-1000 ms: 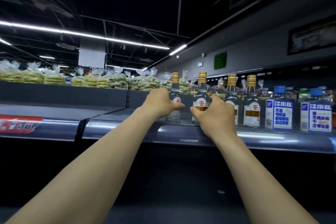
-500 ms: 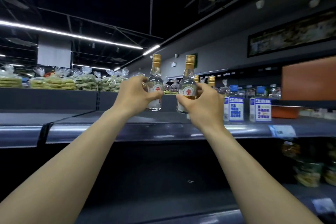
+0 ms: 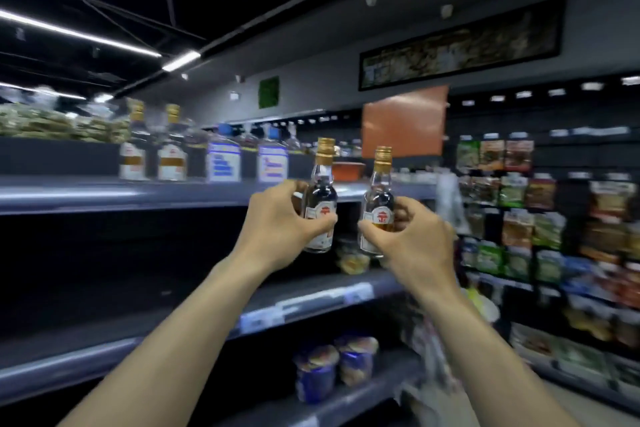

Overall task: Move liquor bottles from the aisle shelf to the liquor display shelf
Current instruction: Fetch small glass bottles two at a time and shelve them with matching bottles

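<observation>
My left hand grips a clear liquor bottle with a gold cap and a white and red label, held upright in the air in front of the shelves. My right hand grips a second matching bottle just to its right. Both bottles are off the grey aisle shelf. On that shelf at the left stand two more gold-capped bottles and two blue-capped bottles with blue and white labels.
Bagged goods line the ledge behind the shelf at the left. Lower shelves hold blue packets. A rack of snack packets fills the right side under an orange sign. The picture is blurred by motion.
Both hands took hold of a bottle each on the shelf, lifted them off it and carried them to the right. The view has swung right, so the shelf bottles now sit at the left.
</observation>
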Motion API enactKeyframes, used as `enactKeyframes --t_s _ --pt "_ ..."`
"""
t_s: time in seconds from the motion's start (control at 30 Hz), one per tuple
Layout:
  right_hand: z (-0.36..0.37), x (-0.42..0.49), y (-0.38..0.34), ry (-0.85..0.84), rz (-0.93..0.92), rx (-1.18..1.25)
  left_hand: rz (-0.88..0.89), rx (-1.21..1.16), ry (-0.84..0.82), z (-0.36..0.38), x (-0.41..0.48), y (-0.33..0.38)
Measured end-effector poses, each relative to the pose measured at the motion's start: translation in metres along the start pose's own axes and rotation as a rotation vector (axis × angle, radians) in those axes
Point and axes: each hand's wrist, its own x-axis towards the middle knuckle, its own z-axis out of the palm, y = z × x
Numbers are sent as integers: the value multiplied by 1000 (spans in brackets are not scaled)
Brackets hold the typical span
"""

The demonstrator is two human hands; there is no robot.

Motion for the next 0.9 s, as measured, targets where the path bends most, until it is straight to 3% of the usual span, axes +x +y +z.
enactKeyframes --t_s 0.6,0.9 --pt "-409 -91 369 227 510 -392 -86 -461 -591 524 -155 250" --pt "-621 -101 546 362 685 -565 -69 -640 -876 795 -215 428"
